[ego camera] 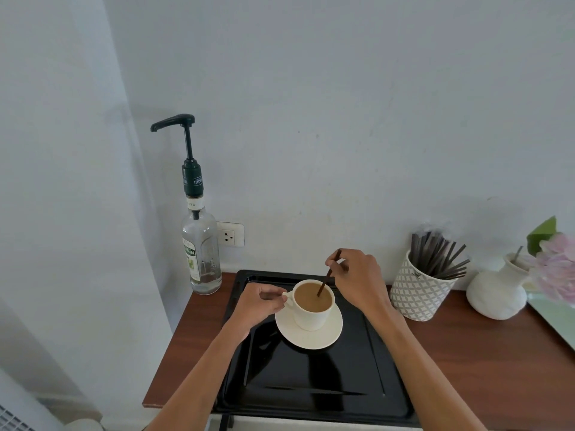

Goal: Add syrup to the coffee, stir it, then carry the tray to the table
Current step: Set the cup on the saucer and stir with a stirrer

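While the cup (312,303) of milky coffee sits on its white saucer (311,332) a little below the middle of the frame, we see a dark stir stick (328,274) slanting down into the drink, its lower end under the surface. Our right hand (357,276) pinches the upper end of that stick between thumb and fingertips, held just above and to the right of the cup. Our left hand (259,304) is curled at the cup's left side, fingers closed around the small handle. Cup and saucer rest in the upper part of a glossy black tray (311,384), which lies on the brown wooden table (482,353) and reaches its near edge. At the left of the tray, against the pale wall, a clear syrup bottle (202,253) with a dark pump stands upright on the table's corner, a wall socket (230,234) just behind it. To the right of the tray we find a patterned holder (417,293) full of more dark sticks, then a white vase (497,290) with pink flowers (553,265) at the right edge of the frame
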A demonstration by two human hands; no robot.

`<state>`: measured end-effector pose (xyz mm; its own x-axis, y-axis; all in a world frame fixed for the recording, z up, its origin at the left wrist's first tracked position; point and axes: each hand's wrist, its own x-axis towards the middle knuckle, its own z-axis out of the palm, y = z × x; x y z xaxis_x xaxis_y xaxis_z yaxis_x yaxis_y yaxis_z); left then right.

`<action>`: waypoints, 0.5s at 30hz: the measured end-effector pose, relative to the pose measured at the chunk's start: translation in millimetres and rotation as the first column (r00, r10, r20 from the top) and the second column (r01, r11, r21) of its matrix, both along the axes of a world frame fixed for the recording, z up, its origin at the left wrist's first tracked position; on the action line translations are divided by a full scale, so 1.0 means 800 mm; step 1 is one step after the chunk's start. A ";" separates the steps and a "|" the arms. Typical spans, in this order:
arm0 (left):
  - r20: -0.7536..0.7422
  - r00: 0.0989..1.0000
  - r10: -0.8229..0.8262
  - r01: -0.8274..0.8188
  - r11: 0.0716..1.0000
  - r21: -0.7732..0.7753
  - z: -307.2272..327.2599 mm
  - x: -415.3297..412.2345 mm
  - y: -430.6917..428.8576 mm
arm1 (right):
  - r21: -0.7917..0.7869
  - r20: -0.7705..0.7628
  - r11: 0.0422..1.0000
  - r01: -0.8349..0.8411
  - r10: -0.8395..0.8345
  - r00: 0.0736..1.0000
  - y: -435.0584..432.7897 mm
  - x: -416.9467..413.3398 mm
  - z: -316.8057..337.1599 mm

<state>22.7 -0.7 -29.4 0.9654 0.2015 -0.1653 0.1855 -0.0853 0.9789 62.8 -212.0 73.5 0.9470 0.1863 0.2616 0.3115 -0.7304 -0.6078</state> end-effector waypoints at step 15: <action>0.032 0.998 -0.058 0.043 0.933 0.356 0.025 -0.026 0.041 | 0.216 0.216 0.970 0.113 -0.160 0.963 0.004 -0.057 0.014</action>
<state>1.8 32.0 -9.4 0.9803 0.1907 -0.0515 0.1318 -0.4371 0.8897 17.0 -208.5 84.5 0.8695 -0.0190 0.4936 0.3659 -0.6466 -0.6694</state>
